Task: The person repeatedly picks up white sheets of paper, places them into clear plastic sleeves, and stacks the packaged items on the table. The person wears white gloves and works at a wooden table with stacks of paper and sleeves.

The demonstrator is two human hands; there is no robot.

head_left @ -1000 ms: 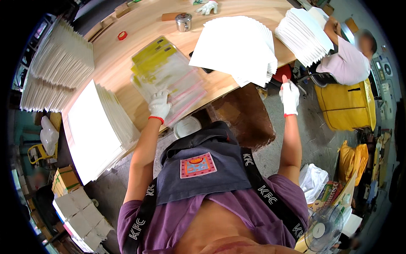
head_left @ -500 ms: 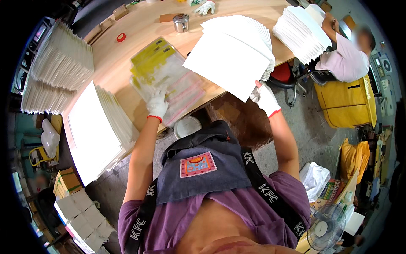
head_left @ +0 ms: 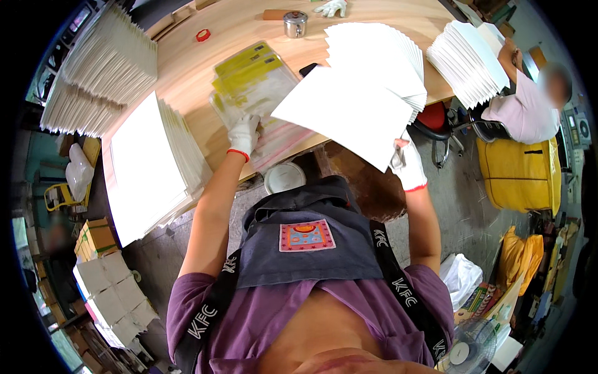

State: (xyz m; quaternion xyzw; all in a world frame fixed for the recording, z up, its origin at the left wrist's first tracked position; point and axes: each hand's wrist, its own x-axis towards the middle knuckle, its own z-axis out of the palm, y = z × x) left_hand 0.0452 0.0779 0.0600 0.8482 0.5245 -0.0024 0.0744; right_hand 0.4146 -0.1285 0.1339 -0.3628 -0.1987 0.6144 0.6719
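In a white work glove, my right hand (head_left: 408, 163) grips the near corner of a white sheet (head_left: 339, 115), thumb on top. The sheet is tilted off a fanned stack of white sheets (head_left: 374, 56) on the table. My left hand (head_left: 243, 134), also gloved in white, is on a pile of clear plastic bags (head_left: 255, 78) with yellow-green printing and pinkish edges. Its fingers are curled together at the top bag; how much of the film they pinch is partly hidden.
Tall piles of bagged sheets (head_left: 112, 68) and a white-topped stack (head_left: 146, 168) line the table's left. A metal cup (head_left: 295, 25), red tape roll (head_left: 202, 35), loose glove (head_left: 331, 8) and dark phone-like object (head_left: 308, 69) lie farther back. A person (head_left: 523, 103) sits right beside another stack (head_left: 467, 62).
My left hand's fingers have gone from spread flat on the bags to curled in. My right hand has drawn the white sheet slightly nearer. The whole view has shifted.
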